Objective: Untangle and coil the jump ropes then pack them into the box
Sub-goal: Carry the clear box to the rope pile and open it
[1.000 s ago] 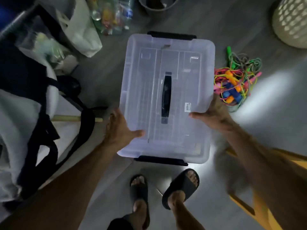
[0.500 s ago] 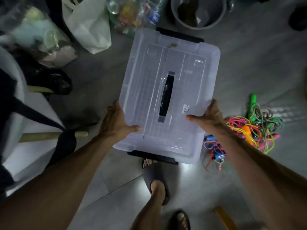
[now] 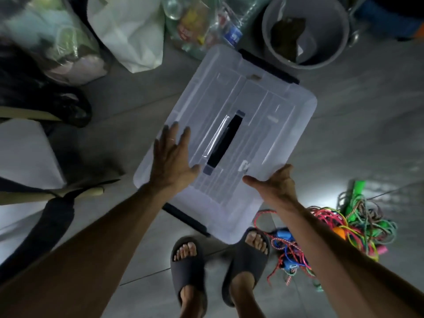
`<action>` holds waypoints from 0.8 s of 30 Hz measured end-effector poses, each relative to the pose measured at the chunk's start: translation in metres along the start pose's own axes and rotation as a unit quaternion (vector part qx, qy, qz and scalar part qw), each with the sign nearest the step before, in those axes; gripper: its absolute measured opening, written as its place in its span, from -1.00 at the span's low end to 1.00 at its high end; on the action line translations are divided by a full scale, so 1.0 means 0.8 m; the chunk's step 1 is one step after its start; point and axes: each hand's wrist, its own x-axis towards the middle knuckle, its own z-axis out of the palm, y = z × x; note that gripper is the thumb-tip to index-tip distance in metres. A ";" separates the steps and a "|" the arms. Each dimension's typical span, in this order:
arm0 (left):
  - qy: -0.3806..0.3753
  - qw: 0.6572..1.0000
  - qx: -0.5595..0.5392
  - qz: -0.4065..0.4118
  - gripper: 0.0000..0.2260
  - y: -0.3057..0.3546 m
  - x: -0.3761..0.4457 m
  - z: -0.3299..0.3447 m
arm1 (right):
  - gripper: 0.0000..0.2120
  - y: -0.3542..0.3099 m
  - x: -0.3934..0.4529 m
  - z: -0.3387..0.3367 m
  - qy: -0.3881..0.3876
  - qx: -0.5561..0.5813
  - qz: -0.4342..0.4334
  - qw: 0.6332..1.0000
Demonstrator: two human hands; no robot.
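I have the box [image 3: 241, 125], lid still on, between both hands above the floor [image 3: 355, 138]. My left hand [image 3: 171, 161] lies flat and spread on the lid; my right hand [image 3: 274, 183] grips the near right edge, thumb on top. The tangled jump ropes [image 3: 344, 228] lie on the floor just right of my feet. This looks like the setup step: next I judge the box needs setting down and its black latches released.

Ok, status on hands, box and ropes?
Left hand flat on lidded box; right hand grips its edge. Jump ropes tangled on floor. Nothing packed.
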 end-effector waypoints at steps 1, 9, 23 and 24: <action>-0.002 1.000 0.008 0.024 -0.11 0.019 -0.002 0.003 | -0.18 0.000 -0.001 -0.002 0.001 0.002 0.024 1.000; -0.088 0.994 0.060 0.034 0.23 0.082 0.014 0.062 | -0.27 -0.088 0.111 -0.106 0.196 -0.133 -0.221 0.946; -0.128 0.964 0.165 0.163 0.25 0.171 0.050 0.073 | -0.56 0.008 0.158 -0.182 0.129 -0.023 -0.071 0.989; -0.129 0.962 0.168 0.170 0.26 0.176 0.056 0.075 | -0.55 0.014 0.165 -0.192 0.125 -0.030 -0.062 0.990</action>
